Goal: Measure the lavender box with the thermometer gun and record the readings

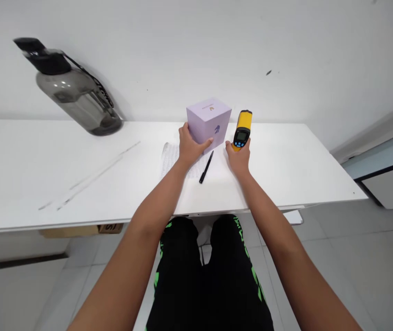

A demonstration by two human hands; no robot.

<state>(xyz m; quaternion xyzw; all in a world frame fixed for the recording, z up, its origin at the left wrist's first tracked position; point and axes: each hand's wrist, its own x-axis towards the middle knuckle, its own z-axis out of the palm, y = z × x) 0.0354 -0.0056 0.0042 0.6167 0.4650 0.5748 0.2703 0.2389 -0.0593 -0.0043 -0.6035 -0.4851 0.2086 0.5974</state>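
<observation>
My left hand [190, 146] grips a light purple box [201, 123] by its left side and front, the thumb lying across the front face. The box stands near the wall, and its underside is partly hidden by my hand. My right hand [239, 158] is wrapped round the handle of a yellow and black infrared thermometer [243, 126], whose small screen and blue buttons face me. Between my wrists a black pen [206, 168] lies on the table, close to a sheet of paper with writing [169, 158], which my left hand and forearm partly cover.
A large grey see-through water bottle [79, 99] with a black lid and strap stands at the back left against the wall [169, 55]. The white table [286, 170] ends in an edge at the right. Below it, a cardboard box [75, 231] shows at the left.
</observation>
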